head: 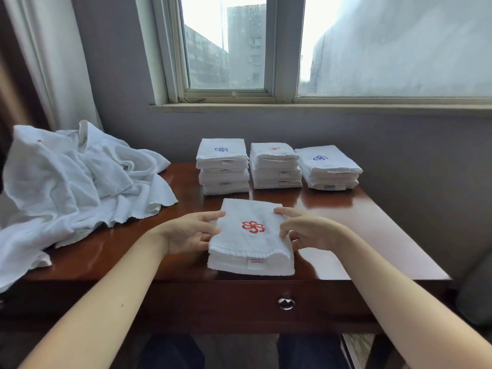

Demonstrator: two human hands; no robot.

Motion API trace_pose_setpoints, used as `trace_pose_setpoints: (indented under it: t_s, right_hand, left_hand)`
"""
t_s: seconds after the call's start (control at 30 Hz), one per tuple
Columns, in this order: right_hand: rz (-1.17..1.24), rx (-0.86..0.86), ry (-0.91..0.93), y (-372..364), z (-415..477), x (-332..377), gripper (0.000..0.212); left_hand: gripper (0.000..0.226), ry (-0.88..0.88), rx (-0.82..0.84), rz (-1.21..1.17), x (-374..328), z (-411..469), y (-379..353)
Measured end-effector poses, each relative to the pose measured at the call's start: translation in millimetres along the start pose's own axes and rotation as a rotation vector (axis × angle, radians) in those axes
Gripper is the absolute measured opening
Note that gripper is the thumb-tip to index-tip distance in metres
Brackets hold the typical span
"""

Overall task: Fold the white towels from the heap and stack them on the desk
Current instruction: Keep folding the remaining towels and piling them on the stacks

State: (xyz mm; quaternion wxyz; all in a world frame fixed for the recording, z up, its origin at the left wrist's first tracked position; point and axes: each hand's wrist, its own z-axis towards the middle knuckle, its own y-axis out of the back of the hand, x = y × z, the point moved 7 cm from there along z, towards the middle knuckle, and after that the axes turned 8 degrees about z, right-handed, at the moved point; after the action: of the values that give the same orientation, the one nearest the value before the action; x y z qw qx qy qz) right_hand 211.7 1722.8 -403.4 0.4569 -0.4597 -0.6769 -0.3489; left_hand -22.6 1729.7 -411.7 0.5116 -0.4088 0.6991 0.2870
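Note:
A folded white towel [250, 243] with a red flower emblem lies at the desk's front centre. My left hand [190, 231] grips its left side, thumb on top and fingers underneath. My right hand [306, 230] grips its right side the same way. Behind it stand three stacks of folded towels: a left stack [223, 166] with a blue emblem, a middle stack [275, 166] with a red emblem, and a right stack [328, 167] with a blue emblem. The heap of unfolded white towels [69, 187] covers the desk's left end.
The dark wooden desk [359, 235] has a drawer with a metal knob [286, 303] below the front edge. A wall and a window sill [319, 107] rise just behind the stacks. A curtain [48, 62] hangs at the left.

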Motion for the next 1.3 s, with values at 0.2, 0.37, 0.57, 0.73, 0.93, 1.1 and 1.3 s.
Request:
trace_pose_setpoints:
  t_s: [0.2, 0.37, 0.57, 0.73, 0.93, 1.1, 1.3]
  right_hand:
    - [0.097, -0.004, 0.087, 21.4, -11.6, 13.7, 0.050]
    - [0.093, -0.167, 0.281, 69.0, -19.7, 36.5, 0.069]
    - [0.106, -0.344, 0.517, 135.5, -17.3, 76.4, 0.082]
    - [0.114, -0.428, 0.673, 200.0, 4.3, 116.5, 0.080]
    - [0.096, -0.515, 0.670, 271.0, 48.6, 152.2, 0.076]
    - [0.092, -0.575, 0.610, 316.1, 86.5, 166.2, 0.077]
    - [0.044, -0.575, 0.542, 338.7, 126.5, 154.5, 0.075]
  left_hand:
    - [0.065, -0.145, 0.002, 0.034, -36.7, 3.1, -27.9]
    - [0.079, -0.280, -0.018, 0.128, -77.1, 28.0, -49.9]
    - [0.085, -0.416, -0.073, 0.358, -137.7, 86.9, -76.8]
    - [0.092, -0.517, -0.076, 0.497, -193.4, 140.8, -99.5]
    - [0.090, -0.529, -0.160, 0.542, -241.0, 222.2, -110.6]
    - [0.088, -0.473, -0.180, 0.505, -257.5, 279.9, -110.9]
    - [0.088, -0.392, -0.220, 0.519, -246.5, 322.9, -100.7]
